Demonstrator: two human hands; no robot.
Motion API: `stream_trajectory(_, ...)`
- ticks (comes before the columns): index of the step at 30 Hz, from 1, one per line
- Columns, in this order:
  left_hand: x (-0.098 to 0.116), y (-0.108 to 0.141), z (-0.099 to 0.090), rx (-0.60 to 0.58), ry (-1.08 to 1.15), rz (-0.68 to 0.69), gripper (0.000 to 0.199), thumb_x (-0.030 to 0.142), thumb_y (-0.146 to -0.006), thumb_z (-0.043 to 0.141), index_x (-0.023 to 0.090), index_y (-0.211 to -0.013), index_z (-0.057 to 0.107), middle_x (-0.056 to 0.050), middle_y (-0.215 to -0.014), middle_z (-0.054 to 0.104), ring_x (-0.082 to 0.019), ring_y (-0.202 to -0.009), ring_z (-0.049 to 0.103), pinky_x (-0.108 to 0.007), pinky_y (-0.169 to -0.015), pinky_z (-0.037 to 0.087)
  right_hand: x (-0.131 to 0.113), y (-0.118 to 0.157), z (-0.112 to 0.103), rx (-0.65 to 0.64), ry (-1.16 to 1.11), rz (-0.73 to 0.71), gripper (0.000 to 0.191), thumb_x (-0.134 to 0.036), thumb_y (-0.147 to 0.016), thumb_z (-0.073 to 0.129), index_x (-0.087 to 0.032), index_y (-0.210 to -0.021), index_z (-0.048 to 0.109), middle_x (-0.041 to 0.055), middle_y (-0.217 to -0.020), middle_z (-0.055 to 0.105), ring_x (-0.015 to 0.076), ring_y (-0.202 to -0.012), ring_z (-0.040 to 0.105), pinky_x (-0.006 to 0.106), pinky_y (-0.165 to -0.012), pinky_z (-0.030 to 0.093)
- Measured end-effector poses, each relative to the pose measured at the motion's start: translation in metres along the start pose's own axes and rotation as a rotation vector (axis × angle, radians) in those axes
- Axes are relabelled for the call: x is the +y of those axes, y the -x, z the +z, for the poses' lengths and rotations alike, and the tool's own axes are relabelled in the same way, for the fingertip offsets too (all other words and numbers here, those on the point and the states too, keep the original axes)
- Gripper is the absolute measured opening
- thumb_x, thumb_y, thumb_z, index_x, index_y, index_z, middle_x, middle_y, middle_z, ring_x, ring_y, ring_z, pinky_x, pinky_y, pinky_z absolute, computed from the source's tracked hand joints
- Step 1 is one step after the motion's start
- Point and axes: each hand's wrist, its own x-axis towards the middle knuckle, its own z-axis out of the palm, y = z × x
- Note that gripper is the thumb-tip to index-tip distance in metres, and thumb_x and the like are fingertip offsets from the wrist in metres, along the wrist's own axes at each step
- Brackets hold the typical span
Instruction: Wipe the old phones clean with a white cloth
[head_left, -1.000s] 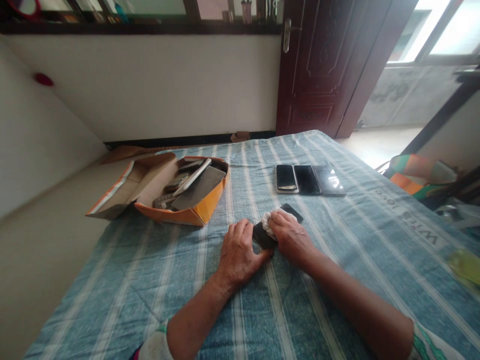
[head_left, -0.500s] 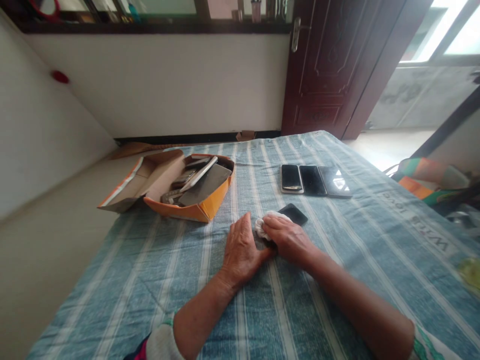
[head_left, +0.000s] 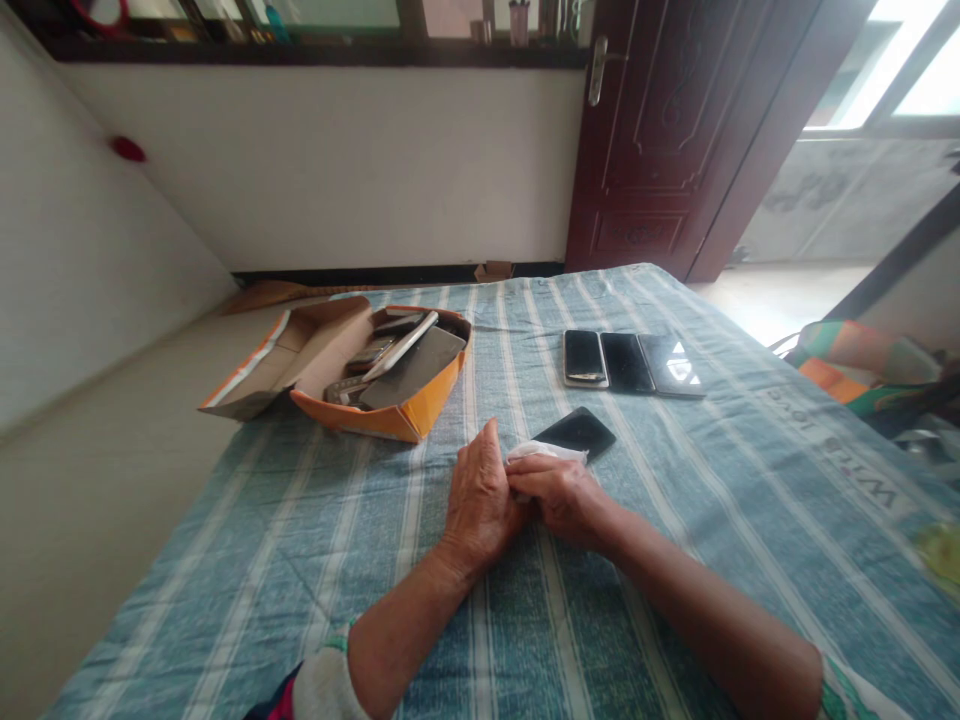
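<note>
The right hand (head_left: pixel 571 495), its grip holding a white cloth (head_left: pixel 549 453), has slid nearer the left hand (head_left: pixel 478 495); more of the black phone (head_left: pixel 581 433) shows than before, on the blue cover (head_left: pixel 337 540); I can't tell the left hand's grip.

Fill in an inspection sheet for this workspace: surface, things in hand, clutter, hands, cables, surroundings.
Surface: blue-and-white striped cover, lightly creased.
Things in hand: dark phone, lying at a slant, partly hidden by the hands and a white cloth.
Clutter: open orange box holding jumbled devices, its lid folded out to the left; three flat devices side by side beyond the phone.
Hands: right hand holds the white cloth; left hand is beside it, its grip hidden.
Cables: nothing seen.
Surroundings: pale wall and dark red door behind; bright window at far right.
</note>
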Motion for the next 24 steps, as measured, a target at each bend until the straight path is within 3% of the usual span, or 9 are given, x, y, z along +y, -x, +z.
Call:
stream_trajectory(3,0.000,-0.001,-0.002,-0.015,-0.011,0.004,0.084,0.038,-0.067,0.071,0.009,-0.136,0.032,-0.020,-0.121,0.055,-0.035,-0.109,0.054,-0.050,-0.091,0.046,0.009,0.008,-0.006,0.093,-0.001,0.044,0.035,-0.006,-0.088,0.041,-0.019,-0.102,0.070,0.0060,-0.110,0.069,0.0159,-0.105,0.062,0.028,-0.092,0.050)
stream_trajectory(6,0.001,-0.003,-0.004,-0.034,-0.007,0.054,0.077,0.046,-0.062,0.077,0.016,-0.125,0.045,-0.015,-0.121,0.057,-0.034,-0.108,0.054,-0.050,-0.093,0.046,0.028,0.020,-0.018,0.187,0.180,0.171,0.036,-0.008,-0.087,0.041,-0.021,-0.104,0.070,0.0067,-0.113,0.068,0.0192,-0.109,0.060,0.033,-0.097,0.048)
stream_trajectory(9,0.002,-0.004,-0.006,-0.069,0.021,0.093,0.075,0.043,-0.059,0.080,0.018,-0.122,0.048,-0.012,-0.118,0.060,-0.032,-0.107,0.054,-0.048,-0.094,0.046,0.043,0.028,-0.027,0.236,0.367,0.305,0.037,-0.007,-0.087,0.042,-0.020,-0.107,0.069,0.0085,-0.114,0.066,0.0231,-0.113,0.057,0.039,-0.099,0.046)
stream_trajectory(12,0.003,-0.005,-0.006,-0.084,0.048,0.068,0.079,0.040,-0.059,0.081,0.015,-0.125,0.046,-0.012,-0.115,0.062,-0.030,-0.105,0.055,-0.046,-0.092,0.047,0.039,0.025,-0.026,0.197,0.390,0.311,0.035,-0.007,-0.087,0.042,-0.020,-0.104,0.069,0.0082,-0.112,0.066,0.0219,-0.111,0.057,0.036,-0.098,0.046)
stream_trajectory(19,0.001,-0.006,-0.005,-0.107,0.082,0.084,0.069,0.039,-0.069,0.072,0.014,-0.127,0.045,-0.013,-0.109,0.063,-0.029,-0.102,0.057,-0.044,-0.090,0.049,0.007,0.012,-0.013,-0.022,0.278,0.103,0.027,-0.007,-0.088,0.045,-0.019,-0.095,0.068,0.0050,-0.100,0.067,0.0175,-0.104,0.058,0.029,-0.093,0.045)
stream_trajectory(21,0.002,-0.008,-0.007,-0.098,0.072,0.098,0.068,0.035,-0.068,0.071,0.015,-0.127,0.046,-0.012,-0.109,0.063,-0.029,-0.101,0.057,-0.045,-0.089,0.049,0.014,0.015,-0.019,-0.012,0.335,0.131,0.027,-0.007,-0.089,0.045,-0.020,-0.097,0.067,0.0045,-0.101,0.066,0.0178,-0.104,0.058,0.029,-0.094,0.044)
stream_trajectory(24,0.006,-0.009,-0.009,-0.080,0.050,0.121,0.067,0.029,-0.065,0.072,0.017,-0.126,0.046,-0.011,-0.109,0.063,-0.029,-0.102,0.057,-0.046,-0.090,0.049,0.037,0.022,-0.034,0.074,0.475,0.288,0.027,-0.009,-0.090,0.045,-0.020,-0.097,0.068,0.0066,-0.103,0.066,0.0207,-0.103,0.057,0.032,-0.092,0.044)
